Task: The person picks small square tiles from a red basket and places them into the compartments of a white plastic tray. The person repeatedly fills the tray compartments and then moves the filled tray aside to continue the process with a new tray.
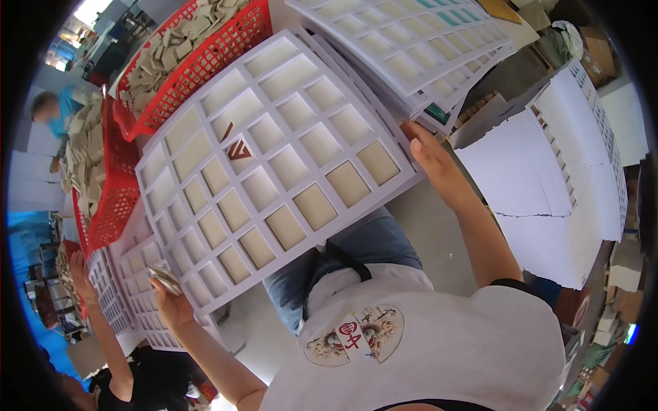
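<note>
Several compartments of the white gridded tray [407, 163] before the person hold beige flat tiles [315, 205]; many others look bare white, so it seems only part-filled. The left hand [177, 309] grips pale stacked tiles [164, 280]; the right hand [434, 163] is at the tray's right edge, grip unclear.

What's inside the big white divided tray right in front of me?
Several cells of the white tray show beige squares, and one shows brown stripes. The squares cover whatever lies beneath them.
</note>
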### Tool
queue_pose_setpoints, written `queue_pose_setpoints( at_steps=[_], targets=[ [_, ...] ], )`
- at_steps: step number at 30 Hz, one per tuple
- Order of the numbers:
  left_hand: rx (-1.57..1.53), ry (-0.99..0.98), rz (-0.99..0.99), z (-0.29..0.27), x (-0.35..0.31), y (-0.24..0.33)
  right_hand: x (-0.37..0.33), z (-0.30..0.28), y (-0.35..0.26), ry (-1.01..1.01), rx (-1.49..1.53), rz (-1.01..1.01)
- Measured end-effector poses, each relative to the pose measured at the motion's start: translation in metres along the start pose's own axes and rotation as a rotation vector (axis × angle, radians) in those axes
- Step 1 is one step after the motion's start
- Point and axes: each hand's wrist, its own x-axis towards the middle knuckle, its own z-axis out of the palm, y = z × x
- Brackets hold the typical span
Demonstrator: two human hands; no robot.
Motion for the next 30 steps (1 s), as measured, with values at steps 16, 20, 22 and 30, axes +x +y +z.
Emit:
queue_pose_setpoints(
  at_steps=[16,20,22,30],
  targets=[
    [0.372,0.137,-0.238,0.051,0.037,-0.012,0.022,-0.003,-0.025,-0.431,0.451,0.190],
    [0.388,0.092,-0.182,0.031,0.046,-0.010,0.033,0.005,0.010,-0.361,0.662,0.239],
    [0.399,0.130,-0.181,0.049,0.036,-0.012,0.035,0.007,0.017,-0.351,0.855,0.296],
    [0.453,0.122,-0.171,0.047,0.039,-0.011,0.009,0.030,-0.004,-0.062,1.253,0.311]
  ],
)
